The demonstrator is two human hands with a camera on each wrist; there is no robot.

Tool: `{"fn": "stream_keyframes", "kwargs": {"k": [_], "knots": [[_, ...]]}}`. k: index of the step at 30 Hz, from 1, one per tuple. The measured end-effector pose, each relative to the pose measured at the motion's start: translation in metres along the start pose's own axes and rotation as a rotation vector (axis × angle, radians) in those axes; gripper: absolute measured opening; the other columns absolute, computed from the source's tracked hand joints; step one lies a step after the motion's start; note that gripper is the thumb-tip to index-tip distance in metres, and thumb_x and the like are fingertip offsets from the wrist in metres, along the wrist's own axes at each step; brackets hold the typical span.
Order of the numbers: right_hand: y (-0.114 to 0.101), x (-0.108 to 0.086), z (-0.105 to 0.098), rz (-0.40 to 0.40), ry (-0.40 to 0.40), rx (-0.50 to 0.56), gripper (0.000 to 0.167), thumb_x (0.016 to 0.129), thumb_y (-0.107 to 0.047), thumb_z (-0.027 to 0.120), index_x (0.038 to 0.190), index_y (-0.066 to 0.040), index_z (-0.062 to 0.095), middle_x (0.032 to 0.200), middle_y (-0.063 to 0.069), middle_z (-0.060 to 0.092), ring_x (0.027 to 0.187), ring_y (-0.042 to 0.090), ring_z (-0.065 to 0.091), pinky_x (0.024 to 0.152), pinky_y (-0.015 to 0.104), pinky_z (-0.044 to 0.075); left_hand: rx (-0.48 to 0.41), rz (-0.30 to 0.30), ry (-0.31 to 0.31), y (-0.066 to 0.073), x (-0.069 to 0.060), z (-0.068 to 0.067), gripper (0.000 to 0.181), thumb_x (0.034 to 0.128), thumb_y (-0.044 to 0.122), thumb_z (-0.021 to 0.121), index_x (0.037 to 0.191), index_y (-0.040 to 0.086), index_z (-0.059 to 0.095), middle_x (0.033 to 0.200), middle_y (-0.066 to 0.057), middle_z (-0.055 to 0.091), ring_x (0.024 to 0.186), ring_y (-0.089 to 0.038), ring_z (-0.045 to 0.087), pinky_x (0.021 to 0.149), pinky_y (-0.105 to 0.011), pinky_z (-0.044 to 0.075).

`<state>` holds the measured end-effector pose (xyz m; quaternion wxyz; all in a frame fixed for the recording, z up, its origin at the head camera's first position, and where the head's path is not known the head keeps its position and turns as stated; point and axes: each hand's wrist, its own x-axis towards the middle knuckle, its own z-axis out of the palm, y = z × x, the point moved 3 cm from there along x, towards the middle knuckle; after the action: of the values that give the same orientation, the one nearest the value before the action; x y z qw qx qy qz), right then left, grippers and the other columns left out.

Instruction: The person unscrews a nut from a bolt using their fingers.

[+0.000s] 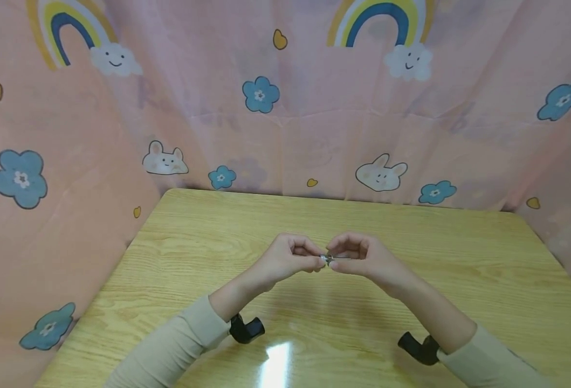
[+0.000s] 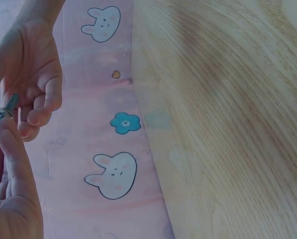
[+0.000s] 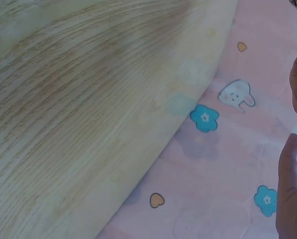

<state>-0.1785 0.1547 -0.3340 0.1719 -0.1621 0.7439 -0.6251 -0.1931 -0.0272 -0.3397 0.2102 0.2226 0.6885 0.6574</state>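
Observation:
Between the two hands, a small shiny metal bolt (image 1: 328, 258) is held above the table. In the left wrist view the bolt (image 2: 7, 108) shows a narrow shank pointing toward the right palm and wider ring-like parts at its other end. The left hand (image 1: 285, 258) pinches that wider end between thumb and fingertips. From the other side, the right hand (image 1: 365, 260) has its thumb and fingers curved round the bolt, fingertips at the ring-like parts. Fingers partly cover these parts. The right wrist view catches only the edges of both hands, and the bolt is hidden there.
A wood-grain table (image 1: 207, 226) lies beneath the hands. Behind it and along its sides hangs a pink curtain (image 1: 314, 134) printed with rainbows, flowers and rabbits. Black wrist mounts (image 1: 246, 328) stick out below both forearms. Light glares off the table's front part.

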Motion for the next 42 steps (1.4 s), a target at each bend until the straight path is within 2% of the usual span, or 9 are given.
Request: {"fn": "stream_keyframes", "kwargs": {"k": [5, 8, 14, 19, 23, 27, 33, 38, 42], "knots": [[-0.0015, 0.0001, 0.0012, -0.002, -0.008, -0.017, 0.031, 0.093, -0.019, 0.059, 0.108, 0.007, 0.053, 0.093, 0.010, 0.066, 0.083, 0.021, 0.065, 0.081, 0.038, 0.052, -0.009, 0.009, 0.001, -0.0013, 0.0000, 0.0003, 0.015, 0.0864, 0.007, 0.065, 0.096, -0.004, 0.067, 0.083, -0.005, 0.068, 0.075, -0.014, 0.063, 0.075, -0.035, 0.053], [-0.0012, -0.0006, 0.0024, -0.008, -0.012, -0.014, 0.027, 0.091, -0.017, 0.061, 0.104, 0.007, 0.055, 0.089, 0.012, 0.066, 0.081, 0.022, 0.065, 0.080, 0.037, 0.053, -0.013, 0.003, 0.001, -0.0025, -0.0002, 0.0014, 0.015, 0.0859, 0.006, 0.065, 0.096, -0.004, 0.066, 0.082, -0.004, 0.068, 0.075, -0.014, 0.063, 0.076, -0.037, 0.053], [-0.0014, -0.0032, 0.0023, -0.020, 0.012, -0.022, 0.030, 0.086, -0.011, 0.067, 0.107, 0.006, 0.055, 0.097, 0.010, 0.062, 0.086, 0.019, 0.062, 0.079, 0.032, 0.052, -0.019, 0.003, 0.000, -0.0031, -0.0002, 0.0025, 0.015, 0.0859, 0.006, 0.065, 0.096, -0.005, 0.067, 0.081, -0.004, 0.068, 0.074, -0.014, 0.063, 0.077, -0.039, 0.053], [-0.0026, -0.0038, 0.0039, -0.030, -0.011, -0.041, 0.030, 0.095, -0.019, 0.055, 0.109, 0.007, 0.053, 0.090, 0.012, 0.065, 0.081, 0.026, 0.065, 0.078, 0.036, 0.053, -0.020, 0.007, 0.000, -0.0027, -0.0006, 0.0033, 0.015, 0.0864, 0.006, 0.064, 0.097, -0.005, 0.066, 0.080, -0.003, 0.068, 0.074, -0.014, 0.063, 0.075, -0.035, 0.053], [-0.0020, -0.0040, 0.0061, -0.028, -0.029, -0.046, 0.028, 0.098, -0.021, 0.051, 0.107, 0.005, 0.052, 0.082, 0.011, 0.065, 0.076, 0.027, 0.066, 0.076, 0.038, 0.053, -0.028, 0.018, 0.003, -0.0017, -0.0012, 0.0040, 0.015, 0.0867, 0.005, 0.063, 0.096, -0.006, 0.066, 0.080, -0.003, 0.067, 0.073, -0.013, 0.062, 0.072, -0.031, 0.053], [-0.0013, -0.0048, 0.0056, -0.040, -0.010, -0.034, 0.023, 0.093, -0.015, 0.057, 0.104, 0.005, 0.052, 0.085, 0.009, 0.064, 0.078, 0.020, 0.064, 0.077, 0.035, 0.052, -0.047, 0.036, -0.009, -0.0016, -0.0010, 0.0054, 0.017, 0.0867, 0.004, 0.063, 0.096, -0.009, 0.064, 0.081, -0.003, 0.068, 0.073, -0.013, 0.063, 0.072, -0.032, 0.053], [-0.0012, -0.0064, 0.0036, -0.060, 0.020, -0.062, 0.029, 0.089, -0.012, 0.064, 0.111, 0.003, 0.052, 0.099, 0.013, 0.058, 0.086, 0.020, 0.061, 0.078, 0.031, 0.052, -0.059, 0.048, -0.017, -0.0030, -0.0004, 0.0052, 0.017, 0.0868, 0.003, 0.062, 0.097, -0.010, 0.064, 0.081, -0.004, 0.068, 0.073, -0.012, 0.062, 0.072, -0.033, 0.053], [-0.0007, -0.0056, 0.0038, -0.038, 0.025, -0.035, 0.026, 0.094, -0.017, 0.057, 0.105, 0.006, 0.052, 0.090, 0.013, 0.064, 0.080, 0.020, 0.064, 0.078, 0.036, 0.053, -0.035, 0.038, -0.009, -0.0028, -0.0011, 0.0044, 0.016, 0.0875, 0.005, 0.062, 0.097, -0.007, 0.065, 0.083, -0.003, 0.068, 0.075, -0.013, 0.063, 0.073, -0.032, 0.053], [-0.0008, -0.0057, 0.0040, -0.045, 0.026, -0.015, 0.024, 0.090, -0.012, 0.062, 0.103, 0.006, 0.053, 0.088, 0.014, 0.065, 0.080, 0.020, 0.064, 0.078, 0.036, 0.053, -0.048, 0.043, -0.013, -0.0018, -0.0016, 0.0042, 0.016, 0.0874, 0.005, 0.062, 0.098, -0.008, 0.064, 0.082, -0.002, 0.068, 0.075, -0.013, 0.062, 0.070, -0.028, 0.052]]}}
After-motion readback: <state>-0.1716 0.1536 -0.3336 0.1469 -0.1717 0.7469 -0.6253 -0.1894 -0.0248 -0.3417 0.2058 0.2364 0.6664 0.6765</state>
